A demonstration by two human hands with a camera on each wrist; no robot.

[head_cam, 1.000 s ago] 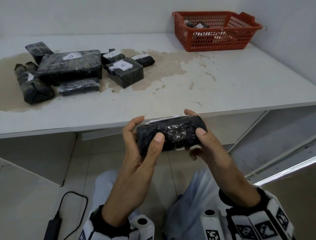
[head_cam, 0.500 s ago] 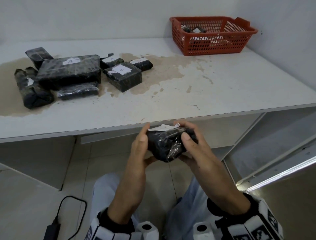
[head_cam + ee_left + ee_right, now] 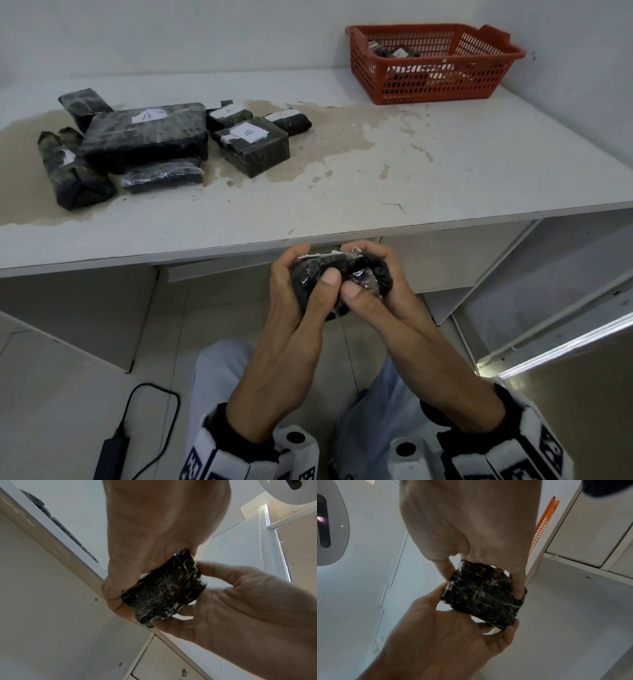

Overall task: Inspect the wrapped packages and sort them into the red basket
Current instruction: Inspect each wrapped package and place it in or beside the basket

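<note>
Two hands, the left hand and the right hand, grip one small black plastic-wrapped package below the white table's edge. Turn it slowly, check every side, then carry it to the red plastic basket at one o'clock.

Seven black plastic-wrapped packages are lying on one white table. An eighth package is being held. At least two more are showing inside one red plastic mesh basket.
</note>
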